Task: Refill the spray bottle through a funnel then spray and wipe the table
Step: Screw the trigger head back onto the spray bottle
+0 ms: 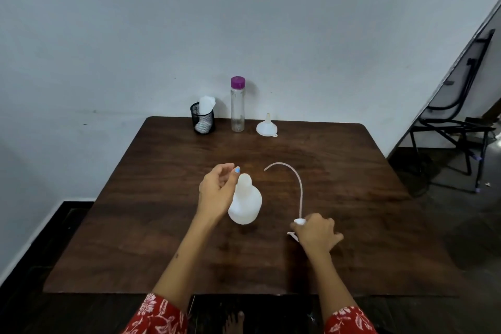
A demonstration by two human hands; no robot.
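Red patterned sleeves point(160, 314) sit lowest in view, forearms reaching over the worktop point(162, 238).

Landmark: spray bottle point(245, 202), white, uncapped, upright mid-worktop.

Left of bottle: left hand point(217, 192), fingers loosely curled against the bottle's shoulder and neck, steadying it rather than clamping it.

Right of bottle: right hand point(315, 232), low on the worktop, closed around the spray head point(299, 222); its dip tube point(294, 184) arcs up and back toward the bottle.

Beyond bottle, left to right: mesh cup point(202, 120) holding white cloth, clear water bottle point(237, 104) with purple cap, funnel point(267, 126) inverted.

Step advice: park the spray head clear, seat the funnel in the neck, keep the bottle held.

Room: bare worktop surrounds the bottle; supplies crowd the far edge by the wall.
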